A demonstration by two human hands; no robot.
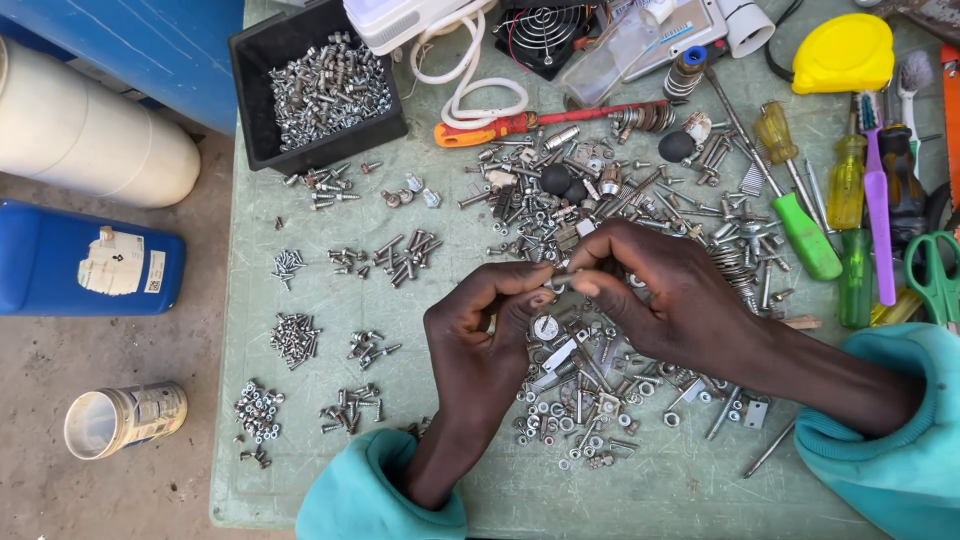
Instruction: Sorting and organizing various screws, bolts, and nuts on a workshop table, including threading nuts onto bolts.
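From the head camera, looking straight down, the left hand [480, 330] and the right hand [665, 300] met over the big loose heap of metal hardware [600, 370] on the pale green table [300, 480]. Their fingertips were pinched together on a small metal piece [558, 285], too tiny to tell whether screw or nut. It sat between both thumbs and forefingers, just above the heap. I judged it light, hard and a bit slick, best gripped by its sides with the fingertips alone. To the left lay small sorted piles of screws [295, 335], well apart from the hands, and a black bin of screws [320, 90] stood at the far corner. Screwdrivers [810, 235] lay to the right.
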